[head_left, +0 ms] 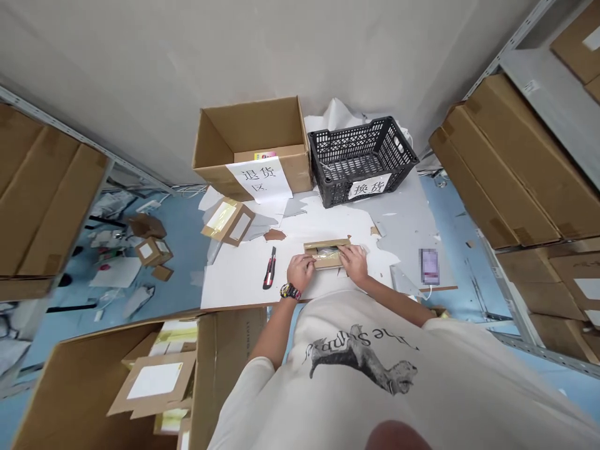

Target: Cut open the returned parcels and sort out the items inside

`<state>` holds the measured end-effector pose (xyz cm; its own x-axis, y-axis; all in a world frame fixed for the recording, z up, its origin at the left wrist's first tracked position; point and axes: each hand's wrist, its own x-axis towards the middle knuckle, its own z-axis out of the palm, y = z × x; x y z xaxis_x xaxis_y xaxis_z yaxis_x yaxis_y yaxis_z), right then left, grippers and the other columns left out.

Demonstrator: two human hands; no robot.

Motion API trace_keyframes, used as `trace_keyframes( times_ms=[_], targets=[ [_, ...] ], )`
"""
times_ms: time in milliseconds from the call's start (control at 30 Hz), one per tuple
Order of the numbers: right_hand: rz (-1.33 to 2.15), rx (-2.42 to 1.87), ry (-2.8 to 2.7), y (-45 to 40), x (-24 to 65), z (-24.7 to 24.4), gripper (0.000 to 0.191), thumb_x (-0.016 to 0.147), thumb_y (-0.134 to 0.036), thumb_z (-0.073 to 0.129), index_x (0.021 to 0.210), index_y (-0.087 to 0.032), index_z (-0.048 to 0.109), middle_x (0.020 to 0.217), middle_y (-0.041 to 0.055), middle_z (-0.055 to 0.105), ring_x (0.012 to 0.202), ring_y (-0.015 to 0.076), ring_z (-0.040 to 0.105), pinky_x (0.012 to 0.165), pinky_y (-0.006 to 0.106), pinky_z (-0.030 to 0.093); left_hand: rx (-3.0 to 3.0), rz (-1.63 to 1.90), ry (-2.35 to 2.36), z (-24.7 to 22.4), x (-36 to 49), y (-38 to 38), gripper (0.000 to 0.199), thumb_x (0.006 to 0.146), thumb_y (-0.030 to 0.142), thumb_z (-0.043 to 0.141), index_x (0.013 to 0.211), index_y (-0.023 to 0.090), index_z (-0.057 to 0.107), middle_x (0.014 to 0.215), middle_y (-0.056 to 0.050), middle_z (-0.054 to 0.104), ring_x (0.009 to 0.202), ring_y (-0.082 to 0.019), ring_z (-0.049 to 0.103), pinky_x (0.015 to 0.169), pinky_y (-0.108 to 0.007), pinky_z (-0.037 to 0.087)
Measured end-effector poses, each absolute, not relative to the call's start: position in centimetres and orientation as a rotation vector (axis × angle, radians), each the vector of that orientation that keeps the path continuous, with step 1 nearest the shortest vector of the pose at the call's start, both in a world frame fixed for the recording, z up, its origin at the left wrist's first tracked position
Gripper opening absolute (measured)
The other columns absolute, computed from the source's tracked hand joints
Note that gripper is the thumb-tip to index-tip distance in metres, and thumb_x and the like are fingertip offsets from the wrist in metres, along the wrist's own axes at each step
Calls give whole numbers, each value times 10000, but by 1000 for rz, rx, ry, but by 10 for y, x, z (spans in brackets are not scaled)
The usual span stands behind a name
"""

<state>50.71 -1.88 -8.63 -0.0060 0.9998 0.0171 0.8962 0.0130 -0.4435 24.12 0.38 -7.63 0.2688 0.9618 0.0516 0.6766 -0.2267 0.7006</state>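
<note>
Above the work area, brown corrugated cartons stand on grey metal shelving (515, 162) to either side of the central reference, a white paper-covered work surface (234, 281). Beyond that surface sit an open brown cardboard carton (248, 131) and a black perforated plastic crate (360, 156). The item in hand is a flat kraft-cardboard mailer (325, 262), located at the near centre of the surface. A red-and-black utility knife (269, 269) lies on the surface, left of the mailer and untouched. The left hand (300, 272) and right hand (354, 262) sit at opposite ends of the mailer, with the fingers (344, 251) partly spread and in contact; whether either hand has a firm grip cannot be determined
</note>
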Motion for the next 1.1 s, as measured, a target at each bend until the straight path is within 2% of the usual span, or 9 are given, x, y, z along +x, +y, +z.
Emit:
trace_keyframes(
  times_ms=[133, 233, 367, 467, 567, 667, 800, 933, 1100],
  targets=[
    [542, -1802, -2325, -10, 509, -72, 447, 1102, -433, 702, 1515, -263, 726, 1357, 144, 781, 1324, 377, 602, 1270, 567, 309, 2285, 401, 1271, -66, 251, 22, 368, 1091, 331, 617, 1406, 261, 794, 1444, -128, 790, 1349, -329, 676, 1248, -548, 431],
    [477, -1741, -2447, -7, 506, -59, 301, 1095, -378, 718, 1357, -233, 756, 1291, 141, 771, 1270, 359, 612, 1264, 553, 313, 2347, 234, 1189, -59, 257, 43, 338, 1130, 416, 554, 1226, 261, 839, 1271, -117, 839, 1260, -325, 712, 1269, -588, 345],
    [431, -1545, -2697, -12, 499, -49, 207, 1123, -220, 592, 1248, -232, 756, 1266, 149, 758, 1227, 332, 610, 1193, 505, 386, 2345, 99, 1014, -53, 259, 69, 510, 1171, 479, 426, 977, 252, 839, 1117, -92, 843, 1237, -308, 704, 1180, -466, 416],
    [638, -1428, -2761, -18, 500, -49, 266, 1149, -373, 610, 1321, -222, 745, 1391, 167, 750, 1346, 353, 594, 1222, 545, 400, 2343, 26, 942, -52, 261, 76, 393, 1126, 484, 525, 1051, 267, 844, 1109, -70, 840, 1238, -298, 676, 1114, -399, 447],
    [810, -1450, -2657, -17, 505, -51, 400, 1190, -499, 533, 1422, -243, 733, 1500, 143, 740, 1515, 367, 538, 1339, 644, 285, 2374, -16, 913, -54, 266, 73, 255, 1032, 454, 674, 1104, 268, 834, 1165, -92, 822, 1298, -312, 638, 1171, -429, 419],
    [812, -1543, -2603, -7, 512, -49, 389, 1208, -451, 488, 1349, -262, 798, 1396, 122, 789, 1572, 352, 516, 1384, 671, 197, 2405, -21, 881, -50, 270, 70, 201, 1006, 419, 701, 1006, 259, 823, 1170, -133, 783, 1321, -333, 627, 1248, -490, 385],
    [659, -1551, -2686, 11, 520, -41, 317, 1128, -447, 630, 1194, -236, 856, 1334, 163, 778, 1555, 380, 486, 1375, 622, 285, 2438, 78, 861, -41, 260, 78, 167, 948, 416, 788, 1030, 273, 816, 1203, -159, 737, 1322, -362, 622, 1333, -545, 348],
    [644, -1750, -2583, 24, 533, -40, 231, 1051, -216, 666, 1177, -177, 856, 1231, 215, 792, 1357, 390, 628, 1270, 531, 434, 2428, 101, 1021, -41, 235, 79, 131, 915, 240, 783, 1039, 250, 822, 1114, -157, 741, 1226, -359, 675, 1357, -575, 322],
    [712, -2013, -2485, 28, 545, -51, 344, 973, -49, 620, 1219, -135, 844, 1401, 270, 741, 1224, 382, 715, 1053, 474, 565, 2459, -70, 1159, -53, 234, 63, 235, 1033, 223, 623, 1091, 208, 850, 1203, -203, 747, 1258, -368, 684, 1166, -524, 508]
  ],
)
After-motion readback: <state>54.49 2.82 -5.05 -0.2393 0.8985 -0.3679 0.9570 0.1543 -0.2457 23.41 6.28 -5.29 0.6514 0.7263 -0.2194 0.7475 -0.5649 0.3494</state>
